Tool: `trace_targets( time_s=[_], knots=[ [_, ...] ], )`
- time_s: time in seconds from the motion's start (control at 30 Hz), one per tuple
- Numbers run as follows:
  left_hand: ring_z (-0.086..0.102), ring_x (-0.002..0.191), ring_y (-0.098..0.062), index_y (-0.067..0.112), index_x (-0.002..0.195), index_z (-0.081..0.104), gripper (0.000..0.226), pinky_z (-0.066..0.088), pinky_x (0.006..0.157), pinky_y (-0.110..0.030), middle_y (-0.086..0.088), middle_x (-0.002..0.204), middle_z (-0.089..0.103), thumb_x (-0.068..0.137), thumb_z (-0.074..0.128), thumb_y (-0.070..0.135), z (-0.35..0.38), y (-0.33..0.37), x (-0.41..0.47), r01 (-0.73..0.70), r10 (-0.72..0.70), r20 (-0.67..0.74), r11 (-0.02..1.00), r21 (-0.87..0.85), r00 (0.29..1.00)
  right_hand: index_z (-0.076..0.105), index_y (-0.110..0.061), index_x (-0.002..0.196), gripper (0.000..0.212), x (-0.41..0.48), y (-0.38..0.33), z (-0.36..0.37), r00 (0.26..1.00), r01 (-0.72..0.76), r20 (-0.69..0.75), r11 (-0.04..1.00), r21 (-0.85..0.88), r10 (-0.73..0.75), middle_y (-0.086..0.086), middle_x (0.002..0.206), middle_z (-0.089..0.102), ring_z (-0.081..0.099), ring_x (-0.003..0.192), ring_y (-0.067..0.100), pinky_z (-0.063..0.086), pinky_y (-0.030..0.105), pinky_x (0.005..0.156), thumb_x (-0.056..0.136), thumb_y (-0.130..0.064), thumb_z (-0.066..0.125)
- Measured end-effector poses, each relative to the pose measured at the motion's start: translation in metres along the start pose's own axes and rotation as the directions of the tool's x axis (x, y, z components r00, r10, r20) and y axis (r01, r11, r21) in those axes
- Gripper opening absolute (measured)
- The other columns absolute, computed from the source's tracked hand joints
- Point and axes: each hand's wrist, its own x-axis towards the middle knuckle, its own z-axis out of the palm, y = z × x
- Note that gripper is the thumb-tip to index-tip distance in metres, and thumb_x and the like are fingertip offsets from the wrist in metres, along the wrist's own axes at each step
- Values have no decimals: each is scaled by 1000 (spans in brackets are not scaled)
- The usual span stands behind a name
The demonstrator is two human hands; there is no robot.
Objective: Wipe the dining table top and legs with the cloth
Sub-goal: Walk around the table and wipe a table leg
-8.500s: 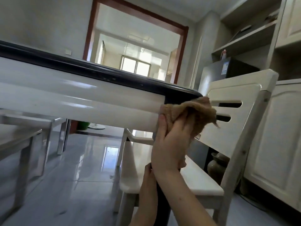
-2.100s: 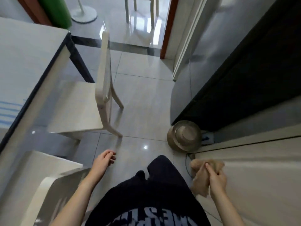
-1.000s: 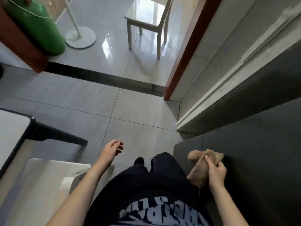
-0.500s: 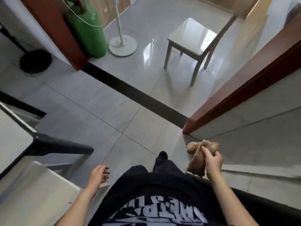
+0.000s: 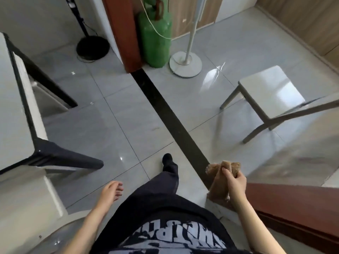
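While unreadable shirt lettering, bunched cloth in right hand

Standing on glossy grey floor tiles, gripping a bunched tan cloth in the right hand, left hand hanging loosely curled and empty. Facing a dark-edged white dining table at left, a green gas cylinder and a white chair beyond.
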Motion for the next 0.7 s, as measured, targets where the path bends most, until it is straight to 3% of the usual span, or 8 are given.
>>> trace_targets(
  time_s=[0.07, 0.17, 0.3, 0.4, 0.5, 0.6, 0.7],
  knots=[
    [57, 69, -24, 8, 88, 64, 24, 46, 66, -33, -12, 82, 64, 99, 44, 14, 14, 35, 19, -31, 31, -9, 999, -31, 999, 66, -6, 87, 10, 28, -25, 8, 1000, 10, 0, 999, -36, -10, 7, 76, 66, 62, 75, 19, 50, 30, 68, 86, -16, 68],
    [60, 73, -24, 9, 88, 65, 24, 48, 71, -35, -11, 84, 66, 98, 44, 16, 27, 96, 52, -64, 64, -7, 996, -61, 998, 64, 0, 92, 11, 70, -66, 21, 1000, 16, -24, 995, -94, -19, 8, 74, 63, 56, 68, 14, 46, 14, 54, 87, -10, 67],
    [61, 76, -24, 11, 88, 66, 25, 48, 73, -35, -11, 86, 67, 98, 45, 19, 35, 171, 91, -107, 107, -4, 991, -81, 994, 63, -1, 100, 18, 117, -124, 49, 1000, 22, -20, 995, -99, -24, 13, 83, 65, 61, 82, 26, 45, 28, 63, 88, -14, 66],
    [60, 74, -24, 12, 85, 65, 25, 47, 71, -34, -11, 86, 66, 99, 44, 18, 33, 214, 112, -106, 102, -40, 987, -118, 994, 61, -3, 103, 19, 145, -170, 82, 1000, 19, 19, 992, -122, -17, 11, 85, 63, 58, 76, 19, 45, 29, 67, 89, -16, 66],
    [57, 71, -22, 12, 83, 64, 26, 45, 68, -31, -11, 84, 64, 99, 43, 15, 26, 242, 134, -80, 62, -83, 970, -231, 995, 64, -4, 106, 25, 177, -216, 126, 999, 32, 45, 987, -154, -25, 11, 92, 66, 61, 87, 25, 46, 33, 80, 86, -19, 67],
    [59, 74, -23, 12, 86, 65, 25, 46, 70, -32, -10, 86, 65, 99, 43, 15, 15, 261, 157, -55, 7, -149, 945, -323, 989, 65, -6, 104, 25, 214, -268, 188, 983, 82, 181, 972, -220, -41, 11, 92, 68, 64, 88, 26, 47, 31, 70, 87, -25, 66],
    [57, 69, -21, 9, 88, 63, 24, 44, 67, -29, -13, 88, 62, 99, 41, 11, 0, 278, 177, -14, -135, -273, 876, -482, 953, 64, -6, 104, 25, 247, -327, 271, 941, 163, 331, 950, -268, -69, 11, 95, 68, 64, 85, 23, 47, 27, 65, 87, -24, 67]
  ],
)
